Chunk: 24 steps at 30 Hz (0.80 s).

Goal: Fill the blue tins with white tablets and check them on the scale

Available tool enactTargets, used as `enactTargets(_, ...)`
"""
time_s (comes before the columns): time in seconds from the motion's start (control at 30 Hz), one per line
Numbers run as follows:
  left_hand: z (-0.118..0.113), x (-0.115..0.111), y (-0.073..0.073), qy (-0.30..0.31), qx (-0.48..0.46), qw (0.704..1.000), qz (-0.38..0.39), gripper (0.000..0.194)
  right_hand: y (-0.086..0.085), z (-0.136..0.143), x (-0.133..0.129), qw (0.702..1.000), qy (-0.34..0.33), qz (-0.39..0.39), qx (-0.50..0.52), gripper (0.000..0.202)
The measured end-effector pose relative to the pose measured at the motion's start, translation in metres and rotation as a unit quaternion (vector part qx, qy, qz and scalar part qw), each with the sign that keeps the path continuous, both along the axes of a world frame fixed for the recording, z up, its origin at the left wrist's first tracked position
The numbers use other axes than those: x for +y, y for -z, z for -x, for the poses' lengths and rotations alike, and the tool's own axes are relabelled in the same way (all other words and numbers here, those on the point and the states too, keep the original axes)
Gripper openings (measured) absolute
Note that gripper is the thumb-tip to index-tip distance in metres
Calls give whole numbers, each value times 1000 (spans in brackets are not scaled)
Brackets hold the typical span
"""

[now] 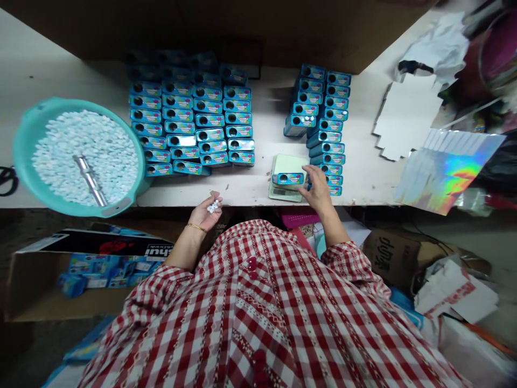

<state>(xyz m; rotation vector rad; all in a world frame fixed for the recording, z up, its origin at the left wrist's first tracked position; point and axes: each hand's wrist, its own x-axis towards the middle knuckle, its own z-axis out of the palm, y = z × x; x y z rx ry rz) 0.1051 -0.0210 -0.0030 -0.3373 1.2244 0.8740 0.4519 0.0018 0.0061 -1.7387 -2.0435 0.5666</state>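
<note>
The right hand [317, 188] is open, with its fingers curved at the right end of a small blue tin [288, 179]. I cannot tell if they touch it. The tin is on a pale green scale [285, 195], near the front edge of the white desk [266, 134]. The left hand [205, 212] is palm up, with small white candies [214, 205] in it. It is well apart from the tin, off to the left.
</note>
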Motion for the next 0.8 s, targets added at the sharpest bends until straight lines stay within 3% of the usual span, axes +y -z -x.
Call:
enactTargets(0.13, 7, -4, 1, -2, -16, 1000, -11, 20, 2, 8, 6, 999, -43, 20, -13, 38)
enactTargets(0.23, 11, -7, 1, -10, -21, 1000, -13, 20, 2, 30, 14, 996, -74, 29, -31, 35)
enactTargets(0.47, 13, -4, -4, -21, -19, 1000, -11, 19, 17, 162, 41, 988, -137, 43, -49, 34)
enactTargets(0.53, 13, -2, -6, -20, -18, 1000, -13, 20, 23, 184, 44, 988, -142, 40, -49, 37)
enactTargets(0.63, 14, 0, -6, -14, -14, 1000, -10, 20, 24, 169, 45, 991, -124, 25, -43, 39)
enactTargets(0.7, 13, 1, -4, -10, -9, 1000, -6, 20, 21, 130, 50, 996, -73, 7, -44, 34)
enactTargets(0.8, 8, 4, -2, 0, -9, 1000, 5, 20, 16, 62, 76, 995, 64, -49, -63, 29)
